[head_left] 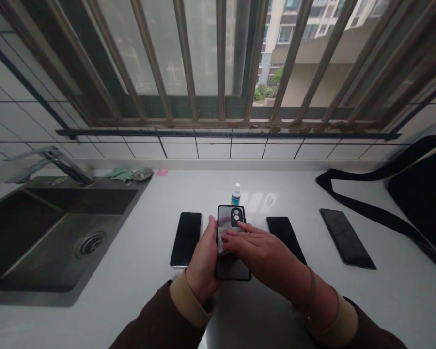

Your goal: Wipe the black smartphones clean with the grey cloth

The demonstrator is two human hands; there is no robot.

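Note:
My left hand (202, 259) grips the left edge of a dark phone (232, 269) held back side up, its camera block (236, 216) at the far end. My right hand (256, 249) lies across the back of this phone, fingers flat and pressed on a small pale cloth (221, 237). A small white bottle with a blue label (236, 195) stands on the white counter (141, 252) just beyond the phone.
Three more dark phones lie flat on the counter: one to the left (186, 238), one to the right (284, 235), one further right (347, 237). A steel sink (54, 232) with a tap (63, 165) is at left. A black bag with a strap (417, 194) sits at right.

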